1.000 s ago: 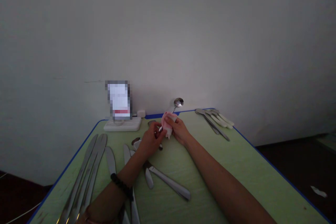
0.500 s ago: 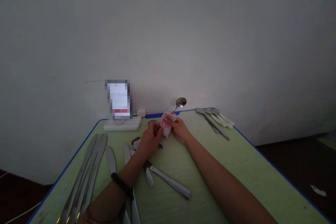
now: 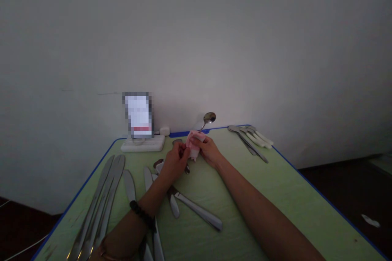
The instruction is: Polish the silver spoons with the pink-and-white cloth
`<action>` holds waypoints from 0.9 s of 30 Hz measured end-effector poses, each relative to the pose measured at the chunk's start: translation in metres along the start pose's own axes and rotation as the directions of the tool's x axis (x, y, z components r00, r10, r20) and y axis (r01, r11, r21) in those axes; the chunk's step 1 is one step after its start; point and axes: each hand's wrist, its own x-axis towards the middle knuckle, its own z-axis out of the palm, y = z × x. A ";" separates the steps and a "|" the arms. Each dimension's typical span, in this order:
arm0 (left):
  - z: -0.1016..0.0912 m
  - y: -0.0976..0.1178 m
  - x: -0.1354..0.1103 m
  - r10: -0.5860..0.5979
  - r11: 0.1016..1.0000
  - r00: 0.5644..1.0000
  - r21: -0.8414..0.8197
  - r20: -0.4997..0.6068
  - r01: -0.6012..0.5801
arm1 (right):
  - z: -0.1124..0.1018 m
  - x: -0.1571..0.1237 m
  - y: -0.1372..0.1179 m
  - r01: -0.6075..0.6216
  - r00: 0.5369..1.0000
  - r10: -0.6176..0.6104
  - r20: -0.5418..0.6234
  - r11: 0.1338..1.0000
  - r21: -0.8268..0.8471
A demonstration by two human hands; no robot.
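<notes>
A shiny metal spoon sticks up beyond my hands, tilted to the right, its bowl near the wall. A pink cloth is folded around its handle. My right hand is closed on the cloth and the handle inside, thumb on top. Fingers curled, my left hand pinches at the lower handle end, which the fingers and cloth hide. Under my left hand and wrist lie another spoon and a metal piece with a wide handle, partly covered.
Several table knives lie at the left of the green table. A phone stands on a white power strip at the back. White-handled cutlery and metal spoons lie back right. The wall borders the far edge.
The spoon's bowl has shifted slightly left and up, and the cloth has moved a little with it. Both hands keep their hold in nearly the same place.
</notes>
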 end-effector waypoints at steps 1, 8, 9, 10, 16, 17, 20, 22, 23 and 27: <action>0.000 0.000 0.000 -0.001 1.000 1.000 0.003 0.002 0.001 | 0.000 0.000 0.000 -0.001 1.000 0.001 0.003 1.000 0.000; 0.000 0.000 0.000 -0.017 1.000 1.000 0.012 -0.004 0.017 | 0.002 -0.002 -0.003 -0.030 0.999 0.030 0.017 0.999 0.015; 0.000 0.000 0.000 -0.017 1.000 1.000 0.012 -0.005 0.017 | 0.002 -0.002 -0.003 -0.031 0.999 0.031 0.013 1.000 0.007; 0.000 0.000 0.000 -0.016 1.000 1.000 0.012 -0.006 0.016 | 0.002 -0.002 -0.002 -0.031 0.999 0.031 0.010 0.999 -0.003; -0.001 0.001 -0.001 -0.009 1.000 1.000 0.018 0.002 0.009 | 0.002 -0.003 -0.002 -0.026 1.000 0.026 0.006 0.998 -0.059; -0.001 0.002 -0.001 -0.007 1.000 1.000 0.018 0.005 0.007 | 0.002 -0.003 -0.002 -0.023 1.000 0.024 0.006 0.997 -0.071; -0.002 0.004 -0.002 -0.002 1.000 1.000 0.015 0.013 0.002 | 0.003 -0.004 -0.004 -0.009 1.000 0.010 0.012 0.996 -0.091; -0.003 0.006 -0.002 0.002 1.000 1.000 0.015 0.017 -0.002 | 0.003 -0.004 -0.004 -0.001 1.000 0.002 0.013 0.996 -0.086; -0.003 0.007 -0.002 0.004 1.000 1.000 0.012 0.022 -0.004 | 0.003 -0.004 -0.004 -0.002 1.000 0.003 0.010 0.997 -0.082; -0.003 0.004 -0.001 0.003 1.000 0.999 -0.022 0.052 -0.002 | 0.004 -0.004 -0.003 -0.025 1.000 0.024 -0.019 0.998 -0.052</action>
